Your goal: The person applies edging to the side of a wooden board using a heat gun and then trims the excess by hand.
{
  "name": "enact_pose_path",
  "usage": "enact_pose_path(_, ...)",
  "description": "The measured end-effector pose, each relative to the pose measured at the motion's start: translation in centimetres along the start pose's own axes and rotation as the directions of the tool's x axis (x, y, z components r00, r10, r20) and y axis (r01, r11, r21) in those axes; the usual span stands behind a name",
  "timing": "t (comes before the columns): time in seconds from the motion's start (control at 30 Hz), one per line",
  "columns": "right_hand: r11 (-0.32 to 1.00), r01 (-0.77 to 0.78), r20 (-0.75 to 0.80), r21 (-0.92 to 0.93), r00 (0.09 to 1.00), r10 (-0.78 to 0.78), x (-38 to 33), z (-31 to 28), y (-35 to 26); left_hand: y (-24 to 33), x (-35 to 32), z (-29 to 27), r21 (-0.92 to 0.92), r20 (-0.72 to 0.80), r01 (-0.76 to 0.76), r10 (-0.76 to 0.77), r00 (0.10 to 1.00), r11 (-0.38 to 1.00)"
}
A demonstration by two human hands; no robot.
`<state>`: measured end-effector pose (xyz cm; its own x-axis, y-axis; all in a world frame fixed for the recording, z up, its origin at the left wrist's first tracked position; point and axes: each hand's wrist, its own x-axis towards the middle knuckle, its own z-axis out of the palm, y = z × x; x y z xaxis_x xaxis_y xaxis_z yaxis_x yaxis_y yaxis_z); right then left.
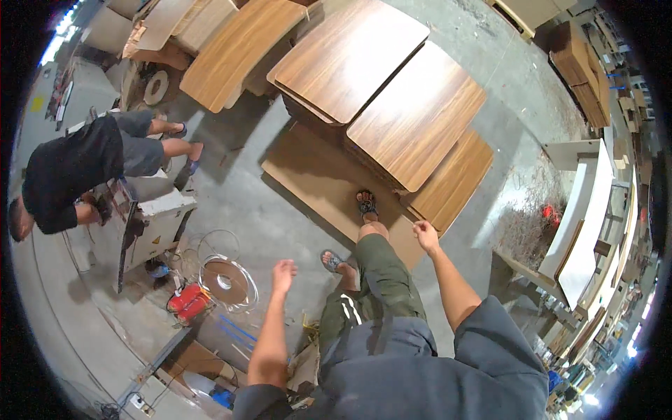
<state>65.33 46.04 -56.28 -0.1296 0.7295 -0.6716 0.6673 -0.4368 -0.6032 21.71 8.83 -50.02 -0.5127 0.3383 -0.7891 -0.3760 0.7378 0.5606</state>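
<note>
My left hand [283, 274] hangs in the air over the grey floor, left of my left foot, its fingers loosely bent and holding nothing. My right hand [425, 236] is nearest the low wood-grain board stack [458, 175], beside its front corner. Its fingers are half curled, with nothing seen in them; contact with the boards cannot be made out. Ahead stand two taller stacks of rounded wood-grain boards, the left stack [350, 59] and the right stack [418, 115]. My right foot [366, 203] rests on a flat brown sheet [301, 161].
A co-worker [84, 168] in black bends over a machine [150, 224] at left. Curved boards [241, 52] stand behind. A red object [189, 302] and a coil [227, 281] lie on the floor at left. White panels [577, 224] and a brown stack [581, 73] line the right side.
</note>
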Motion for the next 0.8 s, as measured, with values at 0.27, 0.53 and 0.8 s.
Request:
enact_pose_path(0.27,0.79,-0.281,-0.043,0.545,0.932,0.36,16.6,-2.8,-2.3,9.7,11.4,18.5,0.083,0.32,0.011,-0.037,0.947,0.996)
enact_pose_path(0.53,0.653,-0.361,0.032,0.666,0.888,0.458,22.3,-2.1,-5.4,24.6,24.6,29.6,-0.153,0.2,-0.061,0.092,0.975,0.986)
enact_pose_path(0.8,0.402,-0.34,0.2,0.85,0.914,0.352,22.5,-4.6,-3.5,30.5,31.1,32.7,-0.175,0.137,-0.013,0.037,0.99,0.985)
